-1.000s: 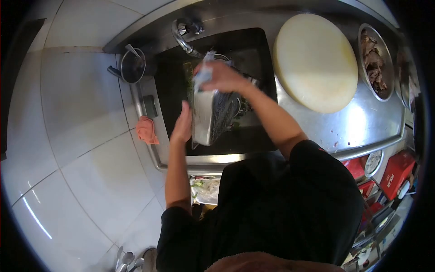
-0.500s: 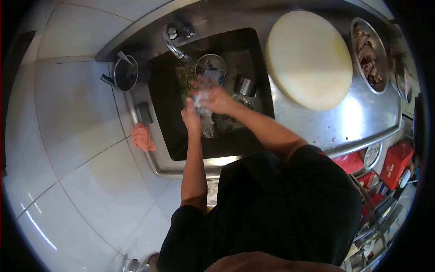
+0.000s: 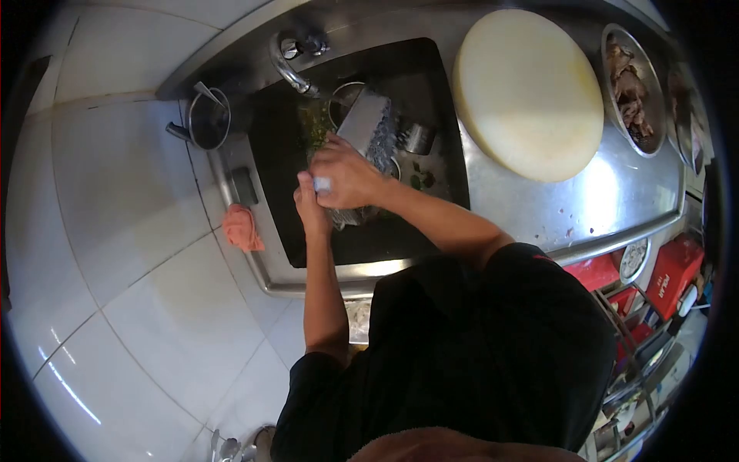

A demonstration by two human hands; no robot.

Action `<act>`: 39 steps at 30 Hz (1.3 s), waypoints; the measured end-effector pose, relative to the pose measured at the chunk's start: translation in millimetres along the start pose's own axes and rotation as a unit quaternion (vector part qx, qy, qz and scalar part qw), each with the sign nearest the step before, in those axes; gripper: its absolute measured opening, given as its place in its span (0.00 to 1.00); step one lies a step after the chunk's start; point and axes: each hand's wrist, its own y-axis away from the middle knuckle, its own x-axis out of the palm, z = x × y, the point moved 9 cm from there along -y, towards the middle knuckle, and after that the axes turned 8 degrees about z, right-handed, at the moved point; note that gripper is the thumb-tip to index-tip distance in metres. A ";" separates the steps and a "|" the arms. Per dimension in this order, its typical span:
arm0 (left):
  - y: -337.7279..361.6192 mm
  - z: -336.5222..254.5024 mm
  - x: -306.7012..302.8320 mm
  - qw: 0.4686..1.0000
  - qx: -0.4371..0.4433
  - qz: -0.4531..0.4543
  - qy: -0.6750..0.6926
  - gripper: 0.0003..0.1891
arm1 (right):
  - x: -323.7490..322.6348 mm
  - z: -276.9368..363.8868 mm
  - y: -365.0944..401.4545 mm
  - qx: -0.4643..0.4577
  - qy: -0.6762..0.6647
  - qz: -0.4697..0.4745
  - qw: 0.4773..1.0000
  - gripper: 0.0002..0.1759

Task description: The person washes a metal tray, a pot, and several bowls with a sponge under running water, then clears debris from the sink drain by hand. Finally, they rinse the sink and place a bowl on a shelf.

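Desk (image 3: 631, 206) of stainless steel, enclosing a dark sink (image 3: 271, 165). A round white board (image 3: 531, 96) lies to the right of the sink, with a bowl of meat (image 3: 633, 92) beside it. Within the sink, a metal container (image 3: 363, 122) slants beneath my hands. My right hand (image 3: 348, 175) crosses the container, its fingers closed around a white wad (image 3: 322, 185). My left hand (image 3: 311, 209) sits just beside the wad; its fingers are mostly hidden, so I cannot tell whether they grip.
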 end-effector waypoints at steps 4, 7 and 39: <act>15.8 -10.6 -4.9 0.994 0.062 -0.006 -0.091 0.30 | -39.9 -59.9 6.8 -0.030 0.043 -0.128 0.990 0.25; 50.6 -32.5 3.4 0.992 0.033 -0.086 -0.091 0.25 | -63.3 -191.5 -6.5 0.111 -0.252 -0.115 0.954 0.23; -2.2 41.3 -26.6 0.921 -0.085 -0.061 0.375 0.23 | 8.8 -258.2 122.5 0.524 -0.572 -0.387 0.499 0.36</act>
